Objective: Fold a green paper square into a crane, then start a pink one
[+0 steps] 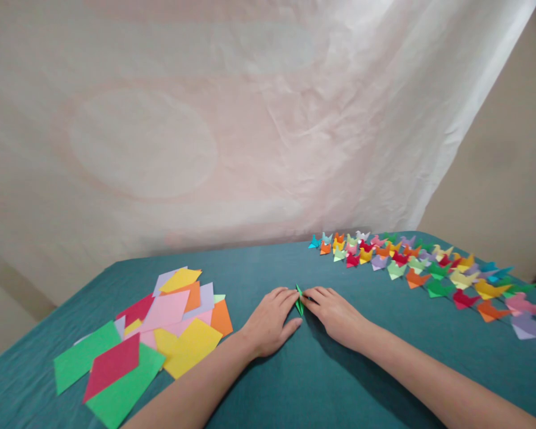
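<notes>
Between my hands is a small green folded paper [299, 305], a narrow pointed shape low on the cloth. My left hand [270, 322] lies to its left, fingertips touching its edge near the upper end and thumb resting closer to me. From the other side, my right hand [335, 313] has its fingers curled together at the paper's right edge. Parts of the paper are hidden under the fingertips of both hands.
A loose pile of coloured paper sheets [165, 310] spreads on the left of the green tablecloth [268, 381]. Rows of folded paper birds [440, 289] stand along the right side. Behind the table hangs a pale sheet [250, 119].
</notes>
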`<state>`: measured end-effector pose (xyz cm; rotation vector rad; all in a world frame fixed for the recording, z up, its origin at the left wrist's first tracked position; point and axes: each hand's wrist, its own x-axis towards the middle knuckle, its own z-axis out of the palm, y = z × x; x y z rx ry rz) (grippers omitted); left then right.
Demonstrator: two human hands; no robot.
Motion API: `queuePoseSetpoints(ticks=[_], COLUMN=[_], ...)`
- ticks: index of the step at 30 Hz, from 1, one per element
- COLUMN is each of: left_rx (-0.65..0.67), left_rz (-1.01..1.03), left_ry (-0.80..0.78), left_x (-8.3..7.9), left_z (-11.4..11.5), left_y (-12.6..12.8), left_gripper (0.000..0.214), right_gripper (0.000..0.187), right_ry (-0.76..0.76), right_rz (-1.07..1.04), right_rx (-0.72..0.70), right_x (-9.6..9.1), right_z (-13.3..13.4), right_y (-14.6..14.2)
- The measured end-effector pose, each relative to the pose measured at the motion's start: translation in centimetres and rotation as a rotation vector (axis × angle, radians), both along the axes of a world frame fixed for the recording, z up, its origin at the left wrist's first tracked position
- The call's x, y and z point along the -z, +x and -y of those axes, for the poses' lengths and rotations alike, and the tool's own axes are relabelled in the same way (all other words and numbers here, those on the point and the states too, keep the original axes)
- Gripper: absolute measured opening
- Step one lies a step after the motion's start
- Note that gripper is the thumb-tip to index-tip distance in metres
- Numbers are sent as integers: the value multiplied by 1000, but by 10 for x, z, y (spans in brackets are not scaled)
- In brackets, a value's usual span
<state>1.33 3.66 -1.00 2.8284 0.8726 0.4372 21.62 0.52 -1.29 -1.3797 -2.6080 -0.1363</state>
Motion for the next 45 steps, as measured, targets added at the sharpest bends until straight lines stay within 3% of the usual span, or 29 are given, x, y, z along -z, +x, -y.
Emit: queuePoseSetpoints(ticks=[14,26,30,45], left_rx=[46,45,44,35], left_rz=[-96,-112,-114,-118], left_ry=[24,21,45,159], left_x=[0,2,1,-9], left_z=[-3,-5,-5,5], left_y=[-2,-2,-1,2], left_gripper=[50,48,48,35], right_gripper=[43,47,52,34], right_ry=[9,50,67,46], right_rz=[-156,-360,-334,-173], right_rx=[-27,72,46,31], right_x=[14,24,23,16], right_z=[-3,-4,-5,-7], right_y=[9,12,11,5])
